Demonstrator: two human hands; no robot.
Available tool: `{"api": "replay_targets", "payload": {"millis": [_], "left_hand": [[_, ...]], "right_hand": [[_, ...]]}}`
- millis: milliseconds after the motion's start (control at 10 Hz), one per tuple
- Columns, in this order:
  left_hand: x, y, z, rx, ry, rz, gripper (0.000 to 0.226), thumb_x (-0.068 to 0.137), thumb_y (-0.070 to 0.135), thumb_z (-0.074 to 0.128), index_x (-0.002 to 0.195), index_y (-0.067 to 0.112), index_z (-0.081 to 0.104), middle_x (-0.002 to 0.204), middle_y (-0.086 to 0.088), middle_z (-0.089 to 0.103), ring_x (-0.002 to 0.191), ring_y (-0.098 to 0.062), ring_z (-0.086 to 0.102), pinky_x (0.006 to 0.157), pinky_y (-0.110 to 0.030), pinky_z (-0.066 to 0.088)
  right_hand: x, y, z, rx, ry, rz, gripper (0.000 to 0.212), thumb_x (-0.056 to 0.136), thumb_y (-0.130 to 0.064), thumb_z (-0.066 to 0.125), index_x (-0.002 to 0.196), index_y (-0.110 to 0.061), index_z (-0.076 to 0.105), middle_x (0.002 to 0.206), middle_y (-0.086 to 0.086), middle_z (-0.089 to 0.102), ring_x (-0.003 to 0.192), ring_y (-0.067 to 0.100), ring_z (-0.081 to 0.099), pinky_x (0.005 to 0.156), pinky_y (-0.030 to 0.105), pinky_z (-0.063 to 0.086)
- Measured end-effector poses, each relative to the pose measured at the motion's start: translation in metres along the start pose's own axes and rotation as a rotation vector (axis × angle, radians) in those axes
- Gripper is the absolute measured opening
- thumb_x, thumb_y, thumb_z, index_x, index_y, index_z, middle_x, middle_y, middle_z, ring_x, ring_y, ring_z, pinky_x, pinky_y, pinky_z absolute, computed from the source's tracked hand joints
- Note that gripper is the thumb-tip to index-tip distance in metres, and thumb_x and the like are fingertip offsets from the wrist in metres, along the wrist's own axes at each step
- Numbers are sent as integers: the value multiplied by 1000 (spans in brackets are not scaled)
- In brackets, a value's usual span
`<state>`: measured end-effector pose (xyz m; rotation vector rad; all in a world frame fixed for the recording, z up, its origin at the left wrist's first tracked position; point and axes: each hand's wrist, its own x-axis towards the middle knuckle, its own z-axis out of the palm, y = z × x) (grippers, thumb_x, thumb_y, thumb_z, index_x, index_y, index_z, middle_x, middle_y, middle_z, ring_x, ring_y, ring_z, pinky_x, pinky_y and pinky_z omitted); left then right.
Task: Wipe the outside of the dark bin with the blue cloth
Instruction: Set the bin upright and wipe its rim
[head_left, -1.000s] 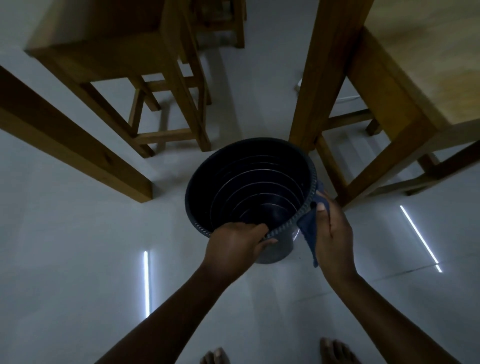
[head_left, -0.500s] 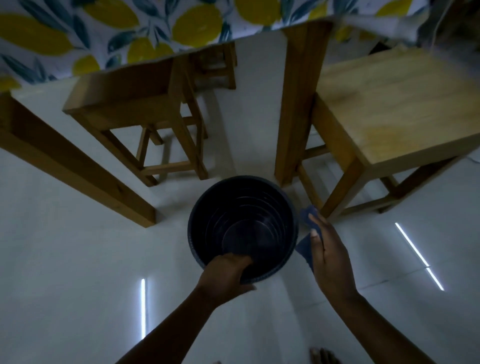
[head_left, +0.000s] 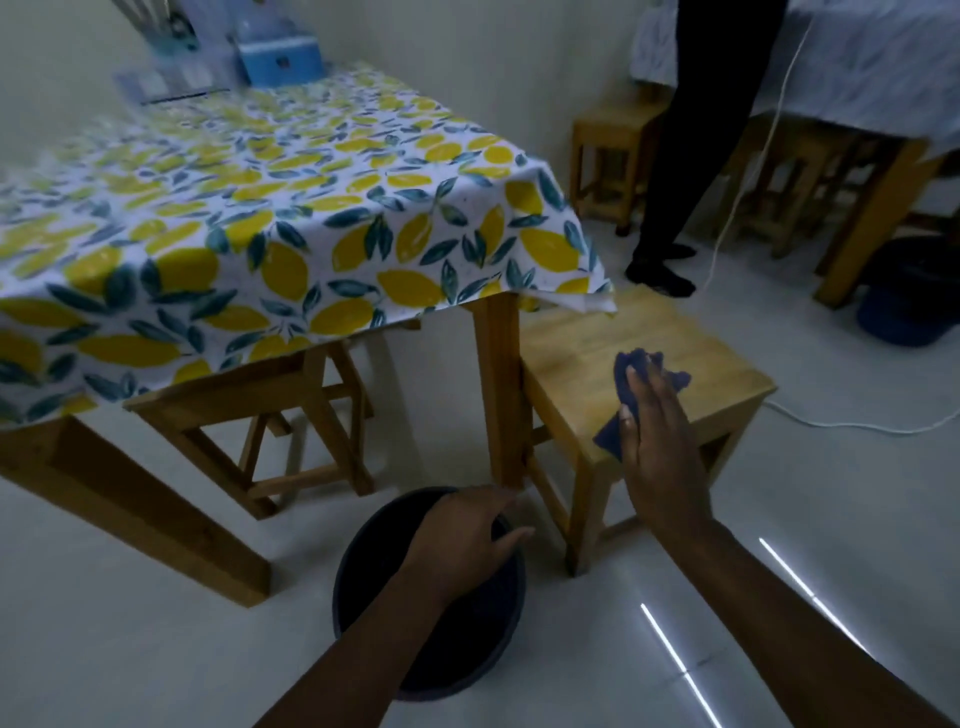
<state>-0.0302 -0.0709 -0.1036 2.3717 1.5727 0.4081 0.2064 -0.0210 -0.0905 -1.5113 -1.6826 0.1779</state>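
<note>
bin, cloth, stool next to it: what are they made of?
Dark bin: likely plastic, matte; too dim to be sure. Blue cloth: soft fabric, crumpled under the right hand. Stool: pale wood with visible grain, smooth finish.

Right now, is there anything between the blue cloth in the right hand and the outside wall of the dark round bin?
Nothing visible blocks it. The blue cloth is in the right hand over the wooden stool; the dark round bin stands lower left, under the left hand.

The dark bin (head_left: 363, 582) stands on the pale tiled floor (head_left: 130, 649) under the left hand (head_left: 462, 535); a wooden stool (head_left: 587, 353) stands beneath the right hand (head_left: 660, 441).
</note>
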Motion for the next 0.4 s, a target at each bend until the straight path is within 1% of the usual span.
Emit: {"api": "replay_targets", "payload": {"millis": [100, 200, 300, 400], "left_hand": [[8, 0, -6, -18, 35, -14, 42, 90, 59, 50, 121, 32, 57, 119, 11, 65, 105, -11, 60, 76, -20, 40], [19, -10, -5, -38, 36, -53, 45, 90, 57, 54, 125, 30, 58, 124, 11, 64, 110, -8, 58, 78, -14, 35], [32, -19, -4, -66, 56, -80, 48, 89, 55, 56, 129, 28, 57, 127, 11, 63, 114, -8, 57, 81, -12, 34], [50, -18, -16, -122, 72, -117, 47, 90, 51, 58, 129, 25, 58, 127, 7, 64, 114, -12, 58, 89, -20, 42]], "right_hand": [[16, 21, 15, -198, -287, 62, 63, 99, -50, 13, 151, -16, 24, 160, 6, 21, 148, 25, 14, 116, 48, 22], [12, 46, 42, -470, -508, 38, 106, 71, -74, -27, 153, -21, 14, 162, 3, 13, 149, 27, 6, 118, 50, 11], [11, 47, 48, -492, -498, 50, 106, 72, -77, -22, 153, -22, 16, 162, 1, 15, 149, 26, 5, 118, 49, 7], [18, 27, 42, -416, -487, 16, 89, 83, -73, 9, 149, -17, 30, 158, 5, 27, 148, 27, 14, 117, 52, 13]]}}
